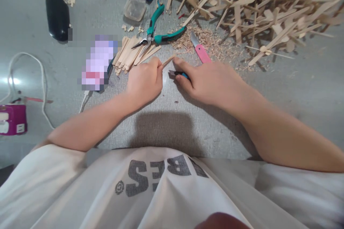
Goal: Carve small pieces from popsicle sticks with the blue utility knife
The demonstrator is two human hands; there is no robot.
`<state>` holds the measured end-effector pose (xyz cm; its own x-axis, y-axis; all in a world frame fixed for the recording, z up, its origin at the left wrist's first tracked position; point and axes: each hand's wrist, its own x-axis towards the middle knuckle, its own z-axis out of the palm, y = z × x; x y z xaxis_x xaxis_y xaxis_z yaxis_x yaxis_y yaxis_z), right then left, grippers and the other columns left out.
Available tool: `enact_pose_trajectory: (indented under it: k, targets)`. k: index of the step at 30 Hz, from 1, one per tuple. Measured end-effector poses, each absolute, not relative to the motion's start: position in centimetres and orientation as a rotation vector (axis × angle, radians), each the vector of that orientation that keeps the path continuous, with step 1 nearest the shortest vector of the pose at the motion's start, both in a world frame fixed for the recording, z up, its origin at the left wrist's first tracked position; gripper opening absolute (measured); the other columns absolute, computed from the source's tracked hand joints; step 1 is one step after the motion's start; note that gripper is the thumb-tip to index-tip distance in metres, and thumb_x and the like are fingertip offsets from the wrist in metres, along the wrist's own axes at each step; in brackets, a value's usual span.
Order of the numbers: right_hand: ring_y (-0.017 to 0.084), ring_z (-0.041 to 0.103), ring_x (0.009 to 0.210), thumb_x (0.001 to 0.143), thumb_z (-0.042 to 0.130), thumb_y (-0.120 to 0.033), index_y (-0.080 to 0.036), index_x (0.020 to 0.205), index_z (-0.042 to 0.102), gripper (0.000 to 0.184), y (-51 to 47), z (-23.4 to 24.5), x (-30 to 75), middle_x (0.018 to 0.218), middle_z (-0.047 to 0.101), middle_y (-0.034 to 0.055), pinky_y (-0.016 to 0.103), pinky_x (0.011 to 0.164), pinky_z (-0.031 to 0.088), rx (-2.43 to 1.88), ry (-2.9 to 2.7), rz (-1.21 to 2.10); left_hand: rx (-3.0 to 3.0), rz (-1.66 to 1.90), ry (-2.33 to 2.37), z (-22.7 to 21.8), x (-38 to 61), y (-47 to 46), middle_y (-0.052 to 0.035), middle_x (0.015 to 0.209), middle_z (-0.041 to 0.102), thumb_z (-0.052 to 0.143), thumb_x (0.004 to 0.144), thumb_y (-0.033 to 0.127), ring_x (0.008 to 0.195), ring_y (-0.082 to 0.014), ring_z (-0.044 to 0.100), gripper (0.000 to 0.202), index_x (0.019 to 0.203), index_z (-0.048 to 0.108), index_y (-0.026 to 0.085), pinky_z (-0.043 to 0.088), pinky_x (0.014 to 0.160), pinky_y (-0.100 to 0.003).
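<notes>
My left hand (146, 78) is closed around a wooden craft stick (168, 61), whose end sticks out to the right. My right hand (206, 80) grips a utility knife (174, 74), its dark blade end pointing left just below the stick. The right forefinger meets the stick's free end. Most of the knife's handle is hidden in the palm. Beyond my left hand lies a row of flat craft sticks (127, 55), with green-handled pliers (151, 38) resting open over them. A pink-handled knife (201, 52) lies just past my right hand.
Wood shavings (215, 43) are spread beyond my right hand. A big heap of joined sticks (249, 3) fills the back right. At left are a phone (98, 64) on a white cable (43, 75), a black case (57, 18) and a purple box (16, 120). A clear container (134, 10) stands behind.
</notes>
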<state>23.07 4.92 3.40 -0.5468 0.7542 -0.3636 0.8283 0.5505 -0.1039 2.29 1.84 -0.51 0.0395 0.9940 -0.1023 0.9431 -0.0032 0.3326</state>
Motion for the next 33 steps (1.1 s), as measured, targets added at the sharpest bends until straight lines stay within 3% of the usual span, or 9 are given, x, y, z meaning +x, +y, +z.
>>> enact_pose_trajectory:
  k: [5, 13, 18, 25, 33]
  targets:
    - [0.040, 0.077, 0.086, 0.113, 0.030, -0.051, -0.016, 0.159, 0.065, 0.067, 5.2, 3.6, 22.9, 0.103, 0.087, 0.0197, 0.040, 0.065, 0.033, 1.324, 2.486, -0.406, 2.040, 0.260, 1.925, -0.4, 2.3, 1.5, -0.0108, 0.096, 0.084, 0.048, 0.113, 0.034, 0.085, -0.0277, 0.075, 0.032, 0.115, 0.078, 0.022, 0.051, 0.076, -0.037]
    - [0.042, 0.077, 0.087, 0.112, 0.030, -0.055, -0.021, 0.143, 0.077, 0.065, 5.3, 3.8, 22.9, 0.104, 0.087, 0.0193, 0.042, 0.066, 0.035, 1.329, 2.452, -0.454, 2.064, 0.105, 1.910, 0.2, 2.8, 1.1, -0.0123, 0.101, 0.083, 0.050, 0.113, 0.036, 0.092, -0.0313, 0.078, 0.029, 0.118, 0.075, 0.022, 0.053, 0.083, -0.041]
    - [0.040, 0.077, 0.086, 0.112, 0.032, -0.055, -0.026, 0.135, 0.080, 0.060, 5.3, 3.7, 23.0, 0.101, 0.088, 0.0155, 0.041, 0.066, 0.035, 1.334, 2.469, -0.456, 2.084, 0.133, 1.894, 0.2, 2.6, 0.9, -0.0098, 0.098, 0.084, 0.050, 0.112, 0.038, 0.089, -0.0276, 0.077, 0.028, 0.116, 0.074, 0.024, 0.051, 0.080, -0.037]
    - [0.043, 0.077, 0.088, 0.112, 0.030, -0.057, -0.021, 0.135, 0.078, 0.065, 5.2, 3.6, 23.0, 0.104, 0.086, 0.0209, 0.042, 0.065, 0.031, 1.331, 2.444, -0.442, 2.035, 0.021, 1.900, 0.6, 2.8, 1.0, -0.0108, 0.102, 0.083, 0.048, 0.114, 0.038, 0.094, -0.0306, 0.079, 0.028, 0.119, 0.072, 0.024, 0.052, 0.086, -0.040]
    - [0.040, 0.076, 0.085, 0.112, 0.030, -0.062, -0.022, 0.135, 0.078, 0.066, 5.0, 3.4, 22.9, 0.101, 0.086, 0.0191, 0.043, 0.068, 0.038, 1.348, 2.458, -0.479, 2.121, 0.081, 1.873, 0.3, 2.5, 1.0, -0.0083, 0.096, 0.084, 0.052, 0.111, 0.034, 0.087, -0.0275, 0.077, 0.025, 0.112, 0.076, 0.025, 0.050, 0.076, -0.037]
